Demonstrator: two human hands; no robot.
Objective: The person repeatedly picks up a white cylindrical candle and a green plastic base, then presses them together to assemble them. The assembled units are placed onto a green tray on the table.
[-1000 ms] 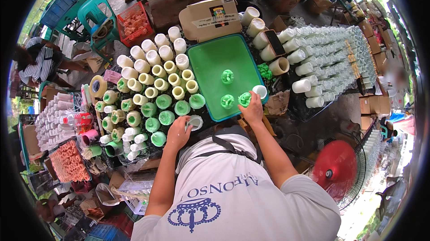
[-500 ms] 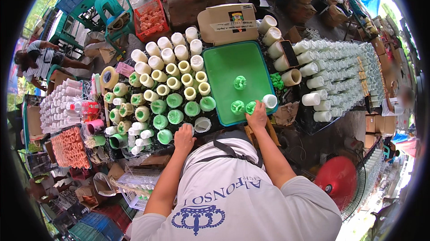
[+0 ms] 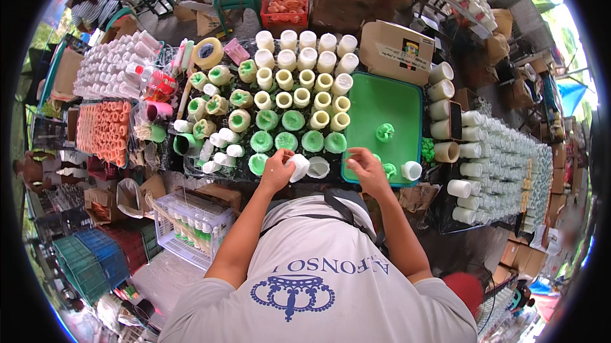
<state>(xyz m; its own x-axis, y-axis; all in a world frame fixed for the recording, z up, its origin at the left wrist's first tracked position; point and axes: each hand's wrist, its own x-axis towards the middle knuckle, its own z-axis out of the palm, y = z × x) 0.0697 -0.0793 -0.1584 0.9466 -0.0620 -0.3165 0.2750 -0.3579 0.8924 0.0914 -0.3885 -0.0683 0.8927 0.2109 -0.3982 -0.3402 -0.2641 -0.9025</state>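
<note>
My left hand [image 3: 278, 171] grips a white translucent cup [image 3: 298, 168] at the front edge of the table, tilting it. Beside that cup stands another white cup [image 3: 318, 167]. Over the front left part of the green tray [image 3: 382, 104] is my right hand [image 3: 369, 173], its fingers apart and nothing visible in them. On the tray lie green knotted-looking pieces, one in the middle [image 3: 384, 132]; others are partly hidden by my right hand. A white cup [image 3: 411, 170] rests at the tray's front right corner. Cups with green inside [image 3: 312, 141] stand in rows just beyond my left hand.
Cream cups [image 3: 307, 79] fill rows farther back. A cardboard box lid [image 3: 396, 53] lies behind the tray. Many clear cups [image 3: 490, 164] crowd a table at right. A plastic bottle [image 3: 158, 83] and tape roll [image 3: 207, 53] are at left; a white crate [image 3: 191, 222] stands below.
My right hand has left the green piece in the tray and moved left. My left hand has lifted and tilted the white cup. The head view has shifted, so the scene sits farther right.
</note>
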